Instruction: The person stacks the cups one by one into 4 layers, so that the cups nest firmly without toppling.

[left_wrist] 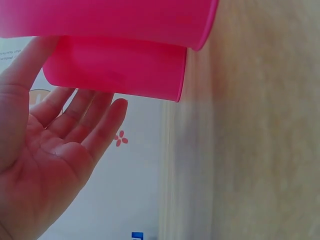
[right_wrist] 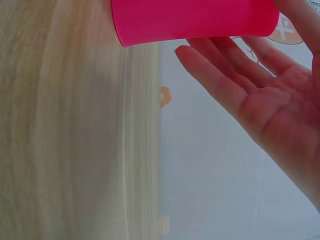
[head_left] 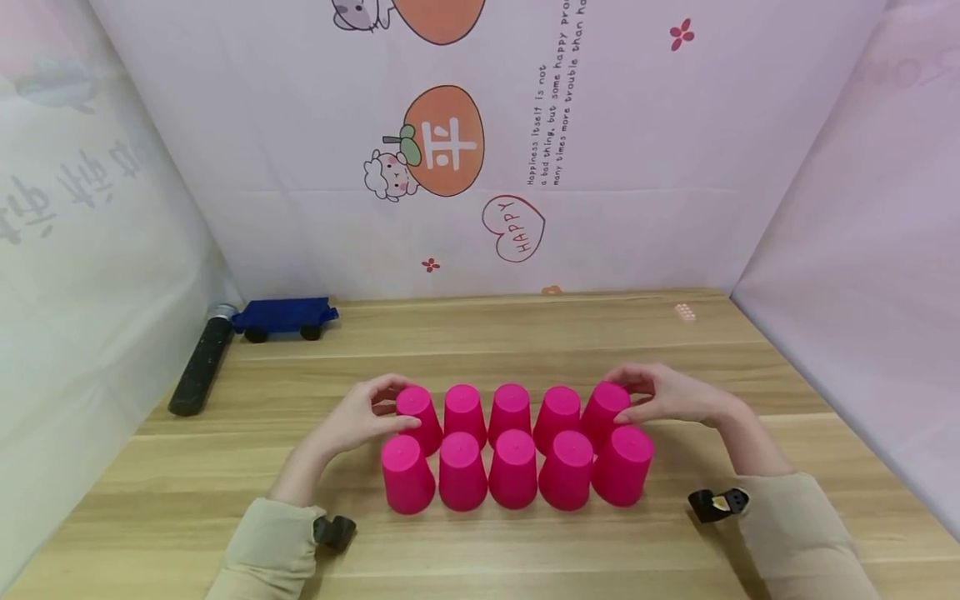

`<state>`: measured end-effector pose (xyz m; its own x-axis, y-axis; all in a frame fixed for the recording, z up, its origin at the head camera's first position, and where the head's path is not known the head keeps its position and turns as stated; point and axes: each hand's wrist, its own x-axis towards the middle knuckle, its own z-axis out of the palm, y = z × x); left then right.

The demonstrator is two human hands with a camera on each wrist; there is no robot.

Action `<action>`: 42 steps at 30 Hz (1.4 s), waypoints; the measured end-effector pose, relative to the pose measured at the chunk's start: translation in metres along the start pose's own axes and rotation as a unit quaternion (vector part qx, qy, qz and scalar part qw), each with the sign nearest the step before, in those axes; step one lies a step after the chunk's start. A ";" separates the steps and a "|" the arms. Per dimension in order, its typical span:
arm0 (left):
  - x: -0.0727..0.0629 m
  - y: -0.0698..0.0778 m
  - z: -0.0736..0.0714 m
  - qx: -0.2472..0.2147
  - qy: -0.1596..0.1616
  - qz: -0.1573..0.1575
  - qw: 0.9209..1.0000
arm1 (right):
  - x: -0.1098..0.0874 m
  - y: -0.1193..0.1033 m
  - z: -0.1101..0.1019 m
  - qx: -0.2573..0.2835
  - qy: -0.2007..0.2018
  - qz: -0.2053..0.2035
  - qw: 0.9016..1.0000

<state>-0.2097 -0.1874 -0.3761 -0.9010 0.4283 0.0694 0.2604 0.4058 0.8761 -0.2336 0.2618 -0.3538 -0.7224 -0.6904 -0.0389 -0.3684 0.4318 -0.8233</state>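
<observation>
Pink plastic cups stand upside down in two close rows on the wooden table. My left hand (head_left: 367,414) holds the leftmost cup of the back row (head_left: 417,412), thumb in front and fingers behind. At the other end, my right hand (head_left: 660,394) holds the rightmost back cup (head_left: 604,408) the same way. In front of these are the left front cup (head_left: 407,479) and the right front cup (head_left: 624,468). The left wrist view shows my left palm (left_wrist: 55,155) beside two cups. My right fingers reach behind a pink cup (right_wrist: 195,20) in the right wrist view.
A blue toy wagon (head_left: 285,316) with black wheels stands at the back left. Beside it lies a black cylinder with a silver end (head_left: 201,367). A small pale studded block (head_left: 686,312) is at the back right. Printed white sheets (head_left: 615,208) wall the table's back and sides.
</observation>
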 end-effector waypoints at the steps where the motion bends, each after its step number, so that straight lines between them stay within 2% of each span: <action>1: 0.000 0.000 0.000 0.000 0.001 -0.002 1.000 | 0.000 0.000 0.000 0.000 -0.001 -0.003 1.000; 5: 0.000 -0.003 0.000 -0.001 0.002 -0.005 1.000 | 0.001 0.002 0.000 0.002 0.000 -0.011 1.000; 16: 0.001 -0.005 -0.001 0.007 0.000 0.010 1.000 | 0.001 0.007 0.000 0.015 0.010 0.012 1.000; 22: 0.001 -0.006 -0.002 0.015 0.002 0.009 1.000 | -0.001 0.010 -0.004 0.008 0.073 0.030 0.997; 30: 0.000 -0.009 0.002 0.017 0.000 0.003 1.000 | -0.001 0.013 -0.003 0.012 0.162 0.065 0.984; 37: 0.000 -0.008 0.003 0.018 0.003 0.000 1.000 | 0.009 0.016 -0.008 -0.001 0.200 0.097 0.975; 42: 0.001 -0.005 0.000 0.024 0.007 0.003 1.000 | 0.027 0.017 -0.018 -0.025 0.213 0.091 0.973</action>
<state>-0.2117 -0.1889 -0.3799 -0.9044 0.4188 0.0819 0.2815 0.4415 0.8520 -0.2699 0.2605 -0.3589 -0.9512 -0.3017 0.0647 -0.2318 0.5602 -0.7953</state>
